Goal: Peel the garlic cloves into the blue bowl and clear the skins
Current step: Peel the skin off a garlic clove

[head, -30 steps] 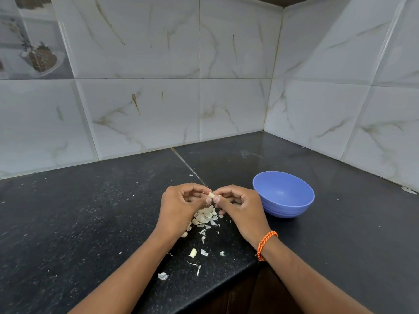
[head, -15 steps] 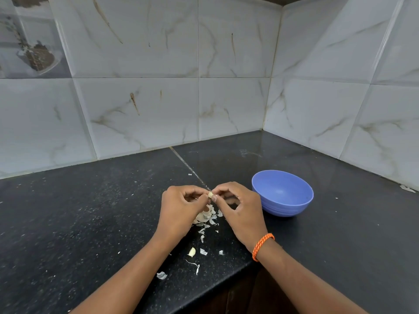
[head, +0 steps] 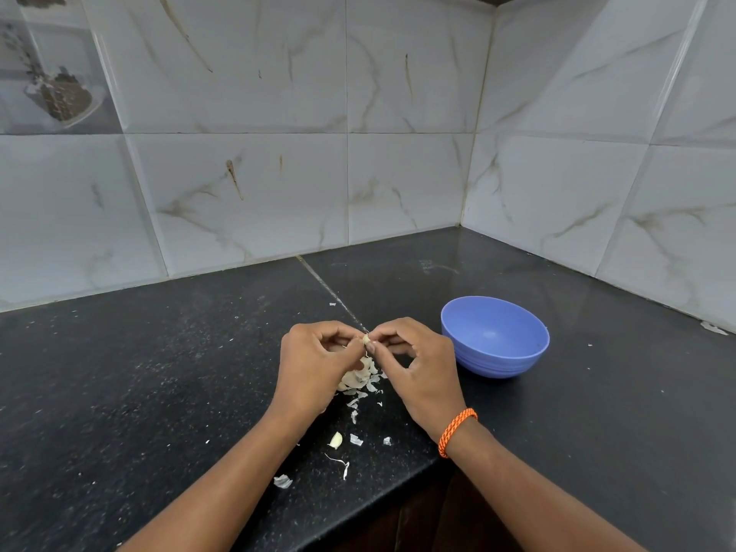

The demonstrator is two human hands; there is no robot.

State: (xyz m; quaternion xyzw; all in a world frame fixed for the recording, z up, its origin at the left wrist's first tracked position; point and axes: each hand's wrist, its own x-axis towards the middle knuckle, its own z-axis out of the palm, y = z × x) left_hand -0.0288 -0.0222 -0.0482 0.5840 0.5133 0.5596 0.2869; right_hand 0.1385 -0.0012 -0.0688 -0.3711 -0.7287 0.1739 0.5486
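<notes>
Both hands have lifted slightly; left hand (head: 314, 364) and right hand (head: 418, 366) pinch one clove (head: 365, 339) between fingertips, above the skins (head: 360, 378), bowl (head: 495, 336) just right

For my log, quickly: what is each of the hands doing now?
Left hand: pinches the garlic clove.
Right hand: pinches the same clove.

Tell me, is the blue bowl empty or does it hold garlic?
Empty: the blue bowl stands upright and its visible inside shows only bare blue.
</notes>
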